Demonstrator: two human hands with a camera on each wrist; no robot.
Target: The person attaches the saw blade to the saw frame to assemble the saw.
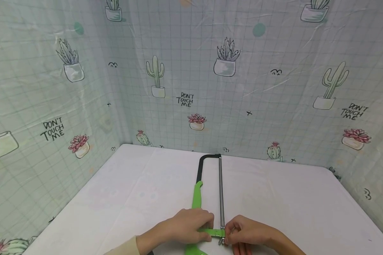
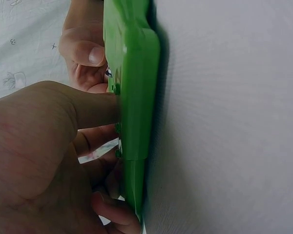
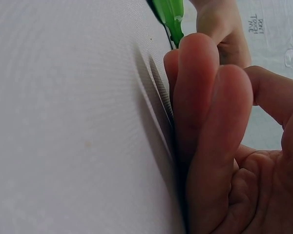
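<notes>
A hacksaw [image 1: 196, 194] lies flat on the white table, its black bow at the far end and its green handle toward me. The grey blade [image 1: 221, 191] runs along its right side. My left hand [image 1: 188, 225] grips the green crosspiece [image 1: 215, 232], thumb on the near side. In the left wrist view, the thumb presses the green body [image 2: 139, 83]. At the blade's near end, my right hand [image 1: 250, 230] has thumb and forefinger pinched at the metal wing nut [image 1: 221, 241]; the exact contact is partly hidden. Its other fingers [image 3: 224, 126] rest low by the table.
The white table [image 1: 290, 202] spreads around the saw. Behind it and at both sides hangs a pale gridded sheet [image 1: 191, 46] printed with cacti. A small dark thing [image 1: 150, 253] shows at the bottom edge, below the left wrist.
</notes>
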